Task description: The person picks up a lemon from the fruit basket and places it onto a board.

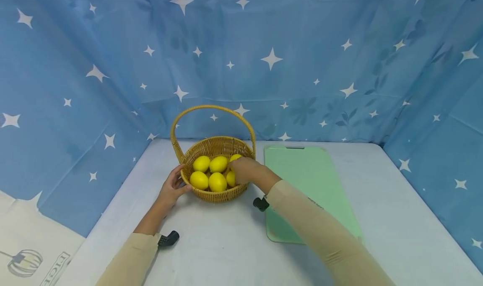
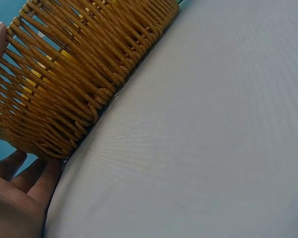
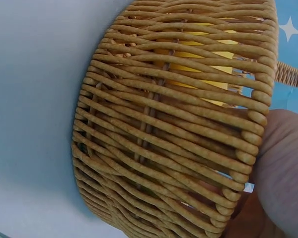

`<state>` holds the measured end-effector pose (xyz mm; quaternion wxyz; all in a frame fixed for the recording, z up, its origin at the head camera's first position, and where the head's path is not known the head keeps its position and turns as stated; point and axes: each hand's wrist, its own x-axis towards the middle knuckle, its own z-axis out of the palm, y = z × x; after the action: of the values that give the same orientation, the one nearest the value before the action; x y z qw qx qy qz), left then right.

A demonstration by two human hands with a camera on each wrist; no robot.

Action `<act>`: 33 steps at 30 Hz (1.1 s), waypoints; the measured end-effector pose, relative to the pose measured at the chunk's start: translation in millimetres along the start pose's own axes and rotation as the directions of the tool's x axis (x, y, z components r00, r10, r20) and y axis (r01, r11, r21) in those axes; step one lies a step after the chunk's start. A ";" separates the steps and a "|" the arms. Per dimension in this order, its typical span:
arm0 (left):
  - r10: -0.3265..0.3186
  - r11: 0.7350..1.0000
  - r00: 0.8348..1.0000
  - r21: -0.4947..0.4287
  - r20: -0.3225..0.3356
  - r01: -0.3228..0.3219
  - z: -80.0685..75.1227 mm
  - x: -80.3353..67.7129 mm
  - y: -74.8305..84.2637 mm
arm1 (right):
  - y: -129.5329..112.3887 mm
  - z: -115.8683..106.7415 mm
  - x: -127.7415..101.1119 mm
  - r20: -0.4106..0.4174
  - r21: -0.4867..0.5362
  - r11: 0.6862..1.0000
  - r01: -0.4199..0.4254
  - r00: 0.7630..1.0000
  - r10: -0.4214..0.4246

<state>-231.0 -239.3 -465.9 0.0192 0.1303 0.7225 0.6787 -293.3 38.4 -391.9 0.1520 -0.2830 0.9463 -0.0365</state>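
A wicker basket (image 1: pixel 214 197) with a tall arched handle holds several yellow lemons (image 1: pixel 217 182). My left hand (image 1: pixel 172 189) rests against the basket's left outer wall, thumb near the front rim. In the left wrist view, the fingers of the left hand (image 2: pixel 25 183) lie fairly straight along the bottom of the woven wall. Over the right rim, my right hand (image 1: pixel 244 170) reaches down into the basket, beside the lemons at that side. From the right wrist view, the wicker wall covers most of the right hand (image 3: pixel 283 163), so its fingertips and any grip are hidden.
A pale green cutting board (image 1: pixel 302 168) lies flat to the right of the basket, partly under the right forearm. Both stand on a white-covered table (image 1: pixel 211 244). Blue star-patterned cloth (image 1: pixel 271 89) hangs behind and at the sides.
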 end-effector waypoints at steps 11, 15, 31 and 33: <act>0.007 1.000 1.000 -0.019 0.012 -0.007 -10.8 9.3 -23.7 | -2.7 -0.6 -1.1 -0.008 -0.019 1.000 0.016 1.000 -0.017; 0.010 1.000 1.000 -0.017 0.005 -0.010 -11.8 9.4 -28.4 | -2.4 -0.7 -1.4 0.000 -0.019 0.999 0.035 0.999 -0.035; -0.016 1.000 1.000 0.020 0.010 0.016 -2.8 -0.9 0.3 | 3.0 -7.7 -13.0 -0.108 0.037 0.992 0.118 0.988 -0.114; -0.019 1.000 1.000 0.025 0.011 0.019 -2.9 -0.7 0.2 | 3.9 -10.0 -17.7 -0.128 0.066 0.990 0.122 0.985 -0.113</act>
<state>-230.9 -242.2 -465.6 0.0281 0.1275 0.7319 0.6688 -284.3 51.2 -378.3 0.1007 -0.3297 0.9336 -0.0975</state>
